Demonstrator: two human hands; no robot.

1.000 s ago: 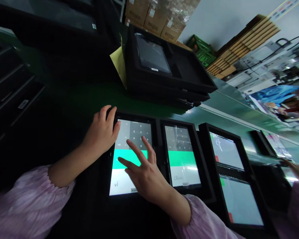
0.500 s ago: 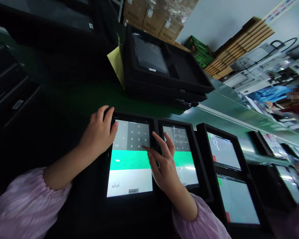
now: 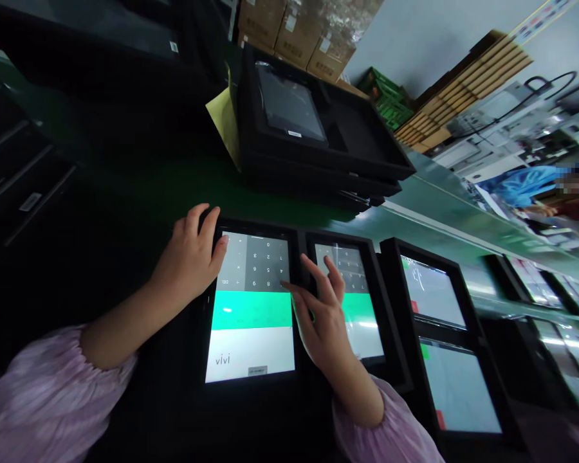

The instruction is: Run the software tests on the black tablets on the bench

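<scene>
A lit tablet (image 3: 251, 350) lies in front of me, its screen showing an upside-down grey calculator keypad, a green band and a white area reading "vivi". On its upper left edge rests my left hand (image 3: 190, 257), fingers apart, the thumb over the screen's border. My right hand (image 3: 325, 315) hovers between this tablet and a second lit tablet (image 3: 364, 328). Its index finger points at the right edge of the keypad, near the 7 key's place, while the other fingers are raised and spread. Whether the fingertip touches the glass I cannot tell.
Stacked black foam trays (image 3: 367, 138) stand behind, the top one holding a dark tablet (image 3: 292, 103). A yellow sheet (image 3: 226, 122) sticks out beside them. At right, another black tray (image 3: 475, 328) holds two lit tablets. Cardboard boxes (image 3: 296, 35) and a person in blue (image 3: 521, 183) are farther back.
My right hand has shifted slightly right, its index fingertip moving from near the 8 key to the keypad's right edge. My left hand stays at the tablet's edge.
</scene>
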